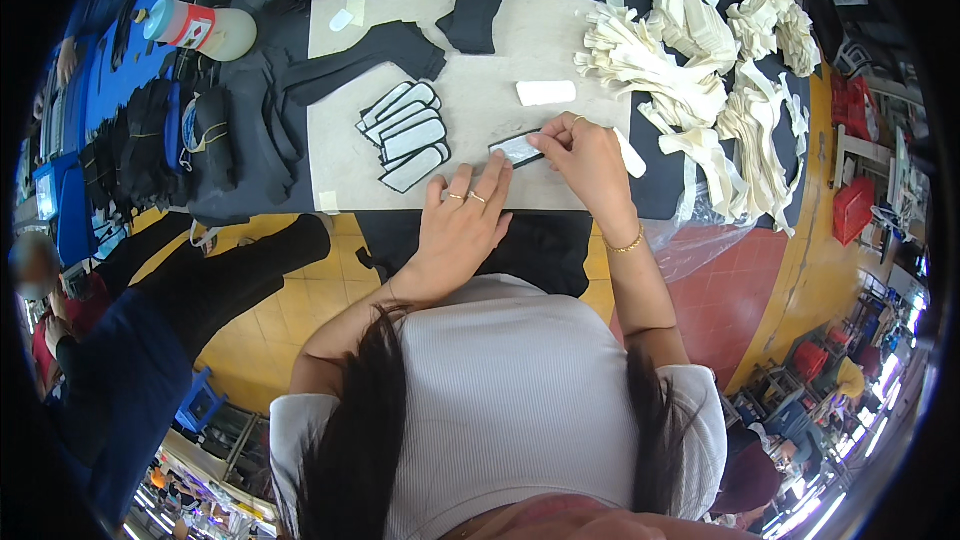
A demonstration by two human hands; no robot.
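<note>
A small black fabric piece with a white panel on top lies flat near the front of the pale board. My right hand pinches its right end between thumb and fingers. My left hand lies with fingers outstretched, its fingertips touching the piece's left end. To the left, several similar black-edged white pieces overlap in a fanned row. Beyond the piece sits a loose white strip. A second white strip is partly hidden behind my right hand.
Bundles of cream fabric strips cover the table's right side. Dark fabric pieces lie at the left, and a bottle with a red label lies at the far left. A clear plastic bag hangs off the right front edge. Another person is at left.
</note>
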